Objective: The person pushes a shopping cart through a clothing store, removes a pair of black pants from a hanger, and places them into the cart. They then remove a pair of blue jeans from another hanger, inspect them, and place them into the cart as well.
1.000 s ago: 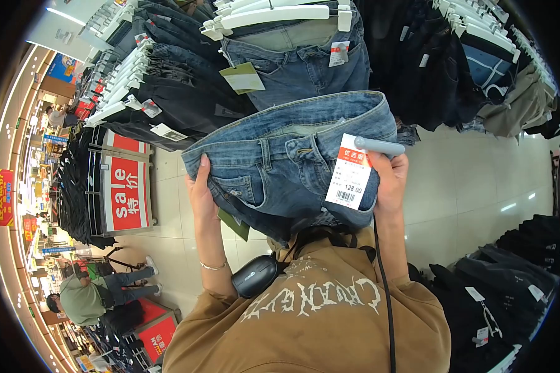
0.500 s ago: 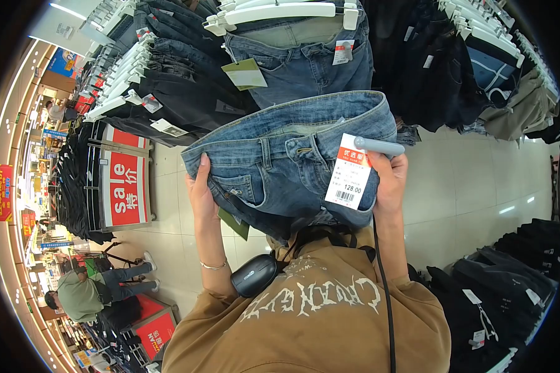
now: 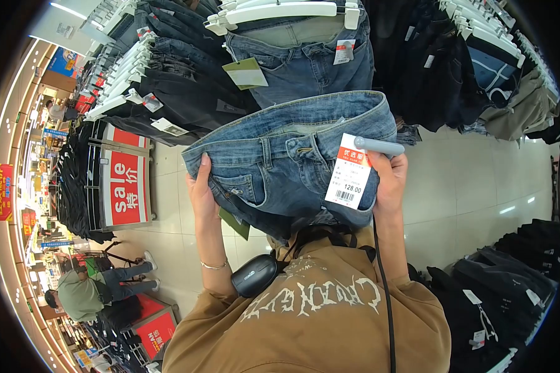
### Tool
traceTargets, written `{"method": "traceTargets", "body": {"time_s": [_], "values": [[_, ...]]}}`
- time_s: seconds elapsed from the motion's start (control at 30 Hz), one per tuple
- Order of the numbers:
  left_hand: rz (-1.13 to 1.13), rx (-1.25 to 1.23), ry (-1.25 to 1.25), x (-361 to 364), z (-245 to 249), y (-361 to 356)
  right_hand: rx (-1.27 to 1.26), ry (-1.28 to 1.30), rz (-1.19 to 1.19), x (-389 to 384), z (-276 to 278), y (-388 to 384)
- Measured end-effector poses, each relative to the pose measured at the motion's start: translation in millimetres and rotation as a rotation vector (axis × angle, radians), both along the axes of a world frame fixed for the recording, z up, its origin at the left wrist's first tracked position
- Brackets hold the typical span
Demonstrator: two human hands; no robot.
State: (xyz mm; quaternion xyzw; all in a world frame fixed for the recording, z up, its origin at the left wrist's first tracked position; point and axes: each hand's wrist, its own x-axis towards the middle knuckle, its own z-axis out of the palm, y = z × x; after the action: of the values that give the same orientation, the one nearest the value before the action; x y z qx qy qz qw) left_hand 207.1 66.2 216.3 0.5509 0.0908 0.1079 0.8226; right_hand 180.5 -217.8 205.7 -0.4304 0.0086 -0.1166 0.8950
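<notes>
A pair of blue denim jeans [image 3: 292, 180] is held up by the waistband in front of my chest. My left hand [image 3: 199, 189] grips the waistband's left end, the thumb lying on the front. On the other side my right hand [image 3: 389, 180] is closed on the right edge, its fingers partly behind the denim. A white and red price tag [image 3: 347, 177] reading 128.00 hangs beside my right thumb. Just above that thumb, a pale grey security tag [image 3: 379, 147] sticks out from the jeans. Part of a green tag [image 3: 235, 222] shows under the left side.
More jeans [image 3: 298, 65] hang on a white hanger [image 3: 286, 12] straight ahead. Dark trousers [image 3: 186, 93] fill racks at left and right. A red sale sign [image 3: 126, 178] stands at left, with a person [image 3: 99, 289] farther off. Dark garments [image 3: 485, 298] lie at lower right.
</notes>
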Motion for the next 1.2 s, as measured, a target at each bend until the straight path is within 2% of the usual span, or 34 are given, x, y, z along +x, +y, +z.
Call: {"method": "traceTargets", "body": {"time_s": [0.6, 0.73, 0.9, 1.0, 1.2], "values": [[-0.060, -0.014, -0.025, 0.7, 2.9, -9.6, 0.013, 0.097, -0.046, 1.4, -11.8, -5.5], [-0.059, -0.016, -0.034, 2.5, 7.1, -16.9, -0.028, 0.086, -0.049, 1.8, -12.4, -6.3], [-0.041, -0.026, -0.013, 4.1, 11.1, -23.0, -0.220, 0.158, 0.022, 1.4, -10.5, -3.7], [-0.043, -0.049, 0.002, 5.0, 11.4, -24.3, -0.328, 0.108, 0.076, 3.0, -2.4, 1.5], [-0.043, -0.081, 0.003, 3.2, 14.8, -26.5, -0.358, 0.157, 0.044, 3.0, -7.7, 5.3]]}}
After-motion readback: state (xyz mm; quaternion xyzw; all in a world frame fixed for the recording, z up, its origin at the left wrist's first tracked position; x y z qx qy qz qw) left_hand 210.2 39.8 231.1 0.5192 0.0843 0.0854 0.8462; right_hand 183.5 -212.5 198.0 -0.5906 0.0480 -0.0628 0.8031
